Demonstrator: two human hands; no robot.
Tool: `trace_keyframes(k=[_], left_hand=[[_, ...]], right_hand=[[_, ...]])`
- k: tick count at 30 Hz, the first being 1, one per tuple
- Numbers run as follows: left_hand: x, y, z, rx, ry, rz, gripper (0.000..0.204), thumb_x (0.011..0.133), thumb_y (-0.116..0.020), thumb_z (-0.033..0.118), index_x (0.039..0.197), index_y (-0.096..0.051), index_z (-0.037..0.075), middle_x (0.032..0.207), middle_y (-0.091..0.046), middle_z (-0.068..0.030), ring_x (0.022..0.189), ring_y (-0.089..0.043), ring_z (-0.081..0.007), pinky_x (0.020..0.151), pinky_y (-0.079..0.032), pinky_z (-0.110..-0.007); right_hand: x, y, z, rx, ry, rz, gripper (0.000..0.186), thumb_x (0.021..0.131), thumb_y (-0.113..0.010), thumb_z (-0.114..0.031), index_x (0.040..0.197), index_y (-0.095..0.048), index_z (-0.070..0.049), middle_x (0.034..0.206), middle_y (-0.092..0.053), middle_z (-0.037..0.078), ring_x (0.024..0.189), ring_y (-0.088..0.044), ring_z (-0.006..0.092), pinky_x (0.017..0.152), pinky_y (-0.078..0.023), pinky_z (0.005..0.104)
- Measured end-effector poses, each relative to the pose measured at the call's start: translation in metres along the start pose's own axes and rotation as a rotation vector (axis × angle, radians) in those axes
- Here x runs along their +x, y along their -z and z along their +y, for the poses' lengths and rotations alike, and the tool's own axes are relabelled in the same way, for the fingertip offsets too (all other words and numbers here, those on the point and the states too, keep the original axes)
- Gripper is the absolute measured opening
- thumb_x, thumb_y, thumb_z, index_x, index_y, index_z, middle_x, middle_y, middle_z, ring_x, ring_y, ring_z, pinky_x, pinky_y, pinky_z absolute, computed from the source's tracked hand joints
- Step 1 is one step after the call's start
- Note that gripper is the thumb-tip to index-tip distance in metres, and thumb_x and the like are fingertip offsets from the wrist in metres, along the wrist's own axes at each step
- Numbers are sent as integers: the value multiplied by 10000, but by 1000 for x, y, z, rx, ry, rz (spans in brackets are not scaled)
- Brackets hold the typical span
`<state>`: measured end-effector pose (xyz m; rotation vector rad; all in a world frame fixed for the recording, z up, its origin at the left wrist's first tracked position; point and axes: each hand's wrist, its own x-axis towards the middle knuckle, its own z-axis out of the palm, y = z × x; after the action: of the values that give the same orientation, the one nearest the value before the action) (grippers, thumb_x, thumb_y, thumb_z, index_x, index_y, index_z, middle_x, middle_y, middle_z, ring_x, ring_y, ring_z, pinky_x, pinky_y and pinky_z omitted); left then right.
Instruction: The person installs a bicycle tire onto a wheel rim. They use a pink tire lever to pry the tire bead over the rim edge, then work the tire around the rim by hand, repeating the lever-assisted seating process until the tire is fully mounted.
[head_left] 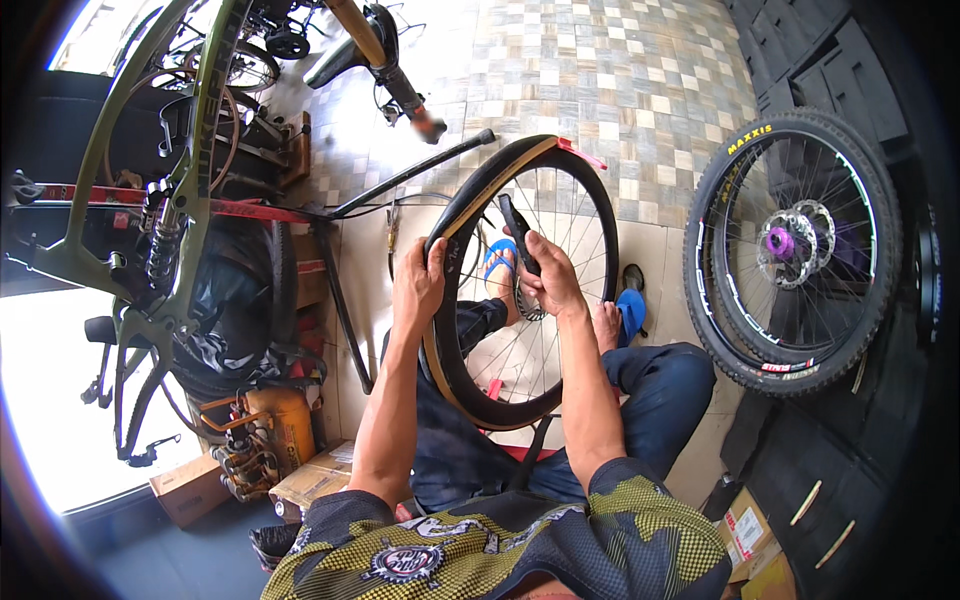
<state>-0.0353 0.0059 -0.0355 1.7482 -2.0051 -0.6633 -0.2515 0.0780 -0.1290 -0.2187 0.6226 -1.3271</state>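
Observation:
A bicycle wheel with a black deep rim and a tan-sided tyre stands tilted between my legs. On its left side my left hand is closed around the tyre and rim. My right hand grips a slim black hand tool in front of the spokes; its exact kind is unclear. A red tyre lever is hooked at the top of the rim, and another red piece shows low on the wheel. The tyre partly overhangs the rim along the upper left.
Two wheels with knobbly tyres lean against dark cases on the right. An olive bike frame hangs on a repair stand at the left. Cardboard boxes and an orange-and-black machine sit lower left.

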Motion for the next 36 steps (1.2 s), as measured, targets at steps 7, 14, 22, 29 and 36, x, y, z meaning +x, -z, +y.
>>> trace_keyframes(k=[7,14,22,29,36], left_hand=[[5,-4,-5,-12,18,-2,424,1119,-591,412,1102,-684,-1,744,-592,-178,679,-567,-282,678,-477,-420],[7,-1,-11,-24,106,-31,388,1121,-594,377,1096,-672,-2,710,-522,-115,669,-482,-193,645,-444,-376],[12,4,-7,31,163,-82,345,1109,-606,354,1159,-704,27,791,-687,-218,703,-684,-389,677,-519,-444],[12,2,-9,-61,204,-83,329,1128,-601,317,1104,-673,-3,736,-526,-45,701,-465,-111,637,-421,-305],[14,2,-19,-43,226,-98,296,1121,-608,295,1144,-688,11,728,-650,-143,625,-625,-202,619,-497,-355]], right_hand=[[30,10,2,-636,128,77,553,997,-763,-547,1151,-722,-18,752,-623,-10,522,-581,89,490,-461,249],[39,2,-10,-777,106,90,472,993,-814,-361,1319,-682,-47,978,-752,80,828,-700,143,761,-544,296],[57,10,-5,-1068,268,126,427,1074,-654,-442,1261,-702,-61,840,-764,152,793,-773,334,728,-578,424],[70,8,4,-992,96,89,363,1080,-655,-425,1148,-695,-71,819,-738,164,790,-761,316,716,-564,430],[79,-2,35,-901,396,-17,212,1050,-712,-210,1180,-726,-44,872,-762,156,814,-763,300,762,-579,396]])
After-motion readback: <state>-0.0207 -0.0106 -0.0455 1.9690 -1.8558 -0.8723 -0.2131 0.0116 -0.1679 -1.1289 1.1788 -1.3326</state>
